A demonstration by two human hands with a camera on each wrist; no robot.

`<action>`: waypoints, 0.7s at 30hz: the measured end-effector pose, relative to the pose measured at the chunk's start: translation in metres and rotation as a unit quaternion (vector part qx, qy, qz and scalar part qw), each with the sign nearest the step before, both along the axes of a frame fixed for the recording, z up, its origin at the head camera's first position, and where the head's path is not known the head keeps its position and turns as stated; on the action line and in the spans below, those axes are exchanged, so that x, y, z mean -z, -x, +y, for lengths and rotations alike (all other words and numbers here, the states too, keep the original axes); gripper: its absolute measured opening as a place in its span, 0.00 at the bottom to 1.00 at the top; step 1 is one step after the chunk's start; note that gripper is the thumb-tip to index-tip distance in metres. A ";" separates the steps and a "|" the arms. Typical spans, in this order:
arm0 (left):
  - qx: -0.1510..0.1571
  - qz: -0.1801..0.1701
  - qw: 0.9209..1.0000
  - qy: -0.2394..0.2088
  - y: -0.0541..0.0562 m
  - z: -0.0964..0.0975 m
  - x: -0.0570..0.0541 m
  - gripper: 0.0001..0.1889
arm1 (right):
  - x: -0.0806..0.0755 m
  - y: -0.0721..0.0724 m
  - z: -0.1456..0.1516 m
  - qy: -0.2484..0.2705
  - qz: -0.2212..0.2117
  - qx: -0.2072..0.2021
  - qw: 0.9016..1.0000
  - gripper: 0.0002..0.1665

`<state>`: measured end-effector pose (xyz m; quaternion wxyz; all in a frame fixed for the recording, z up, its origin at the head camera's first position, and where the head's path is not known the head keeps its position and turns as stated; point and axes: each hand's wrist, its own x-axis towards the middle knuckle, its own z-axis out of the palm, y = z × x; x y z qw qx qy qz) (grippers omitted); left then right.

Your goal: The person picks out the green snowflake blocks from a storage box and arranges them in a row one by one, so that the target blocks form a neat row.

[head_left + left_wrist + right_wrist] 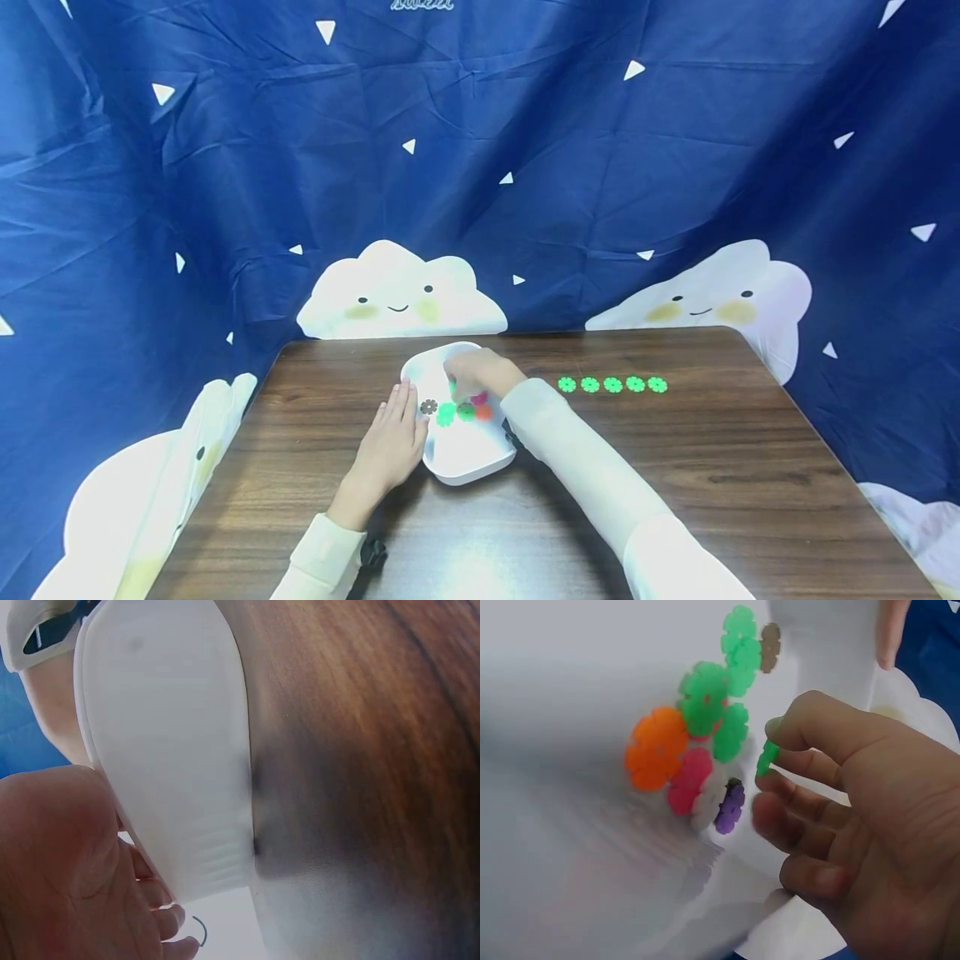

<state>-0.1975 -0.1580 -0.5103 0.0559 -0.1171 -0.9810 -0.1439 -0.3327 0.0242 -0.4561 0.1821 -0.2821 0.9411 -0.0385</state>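
A white tray (461,454) with raised walls stands on the table, and my left hand (393,437) lies along its left side with straight fingers. In the left wrist view that hand's fingers touch the rim beside the tray's outer wall (169,735). Over the tray's far part, my right hand (476,371) pinches a green flower-shaped plastic disc (767,756) between thumb and fingers. Beneath it in the tray are several green discs (703,697), an orange disc (656,748), a pink disc (690,780), a whitish disc (709,799), a purple disc (730,810) and a brown disc (770,647).
A straight row of several green discs (612,385) lies on the wooden table (712,467) right of the tray. Behind the table hangs a blue curtain (555,167) with white clouds and triangles.
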 end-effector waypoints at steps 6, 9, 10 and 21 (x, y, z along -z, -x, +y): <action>0.007 0.020 1.000 -0.007 0.001 -0.001 0.004 0.35 | -0.004 0.004 0.006 0.019 0.036 -0.032 0.999 0.22; 0.007 0.014 1.000 0.000 0.001 0.000 0.002 0.35 | -0.009 0.001 0.011 0.033 0.048 -0.035 0.998 0.20; 0.006 0.011 1.000 0.004 0.001 0.000 0.001 0.34 | -0.011 0.000 0.014 0.038 0.053 -0.036 0.997 0.20; 0.000 0.002 1.000 0.009 -0.001 0.001 -0.002 0.35 | -0.028 -0.017 0.044 0.066 0.094 -0.044 0.992 0.20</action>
